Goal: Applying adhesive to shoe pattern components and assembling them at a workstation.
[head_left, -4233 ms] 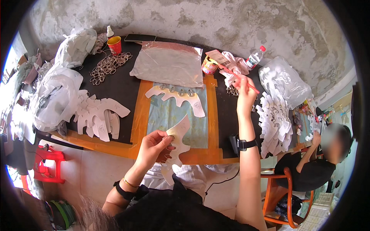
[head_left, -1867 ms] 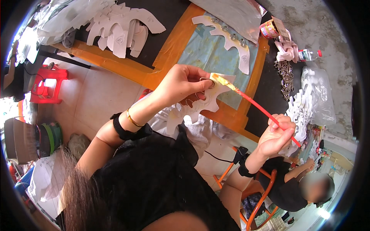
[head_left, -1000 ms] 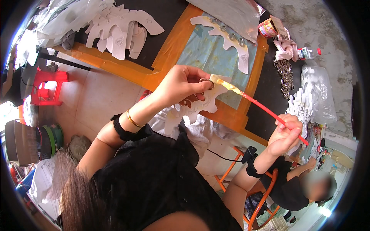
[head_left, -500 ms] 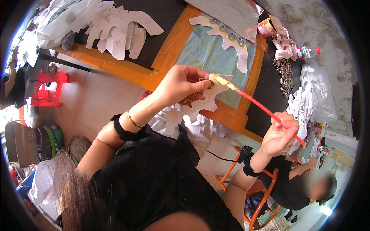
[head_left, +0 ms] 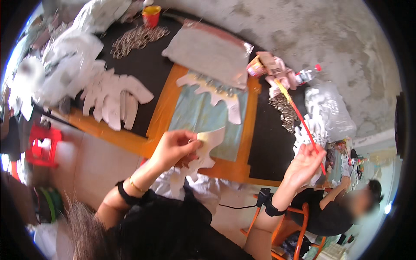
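Note:
My left hand (head_left: 171, 151) pinches a white scalloped cut-out piece (head_left: 213, 139) above the near table edge. A yellowish smear shows on the piece beside my fingertips; a metal ring there is mostly hidden by my fingers. My right hand (head_left: 303, 167) is closed around the lower part of a thin red stick (head_left: 304, 122). Yellow, glue-like stuff coats the stick's upper end, which points up and left, apart from the white piece. Another scalloped white piece (head_left: 234, 110) with several metal rings along its yellowed edge lies on a blue sheet (head_left: 184, 115).
A silvery bag (head_left: 208, 50) lies behind the blue sheet. To the left are stacked white pieces (head_left: 110, 95), a ring heap (head_left: 138, 41) and a red cup (head_left: 151, 18). More rings (head_left: 284, 113), a bottle (head_left: 307, 75) and a plastic bag (head_left: 331, 112) are right. A person (head_left: 327, 212) sits lower right.
The stick's coated end has left the white piece and moved up and right. My left hand still pinches the piece, now lower in the picture. The whole view has shifted, showing more of the far table.

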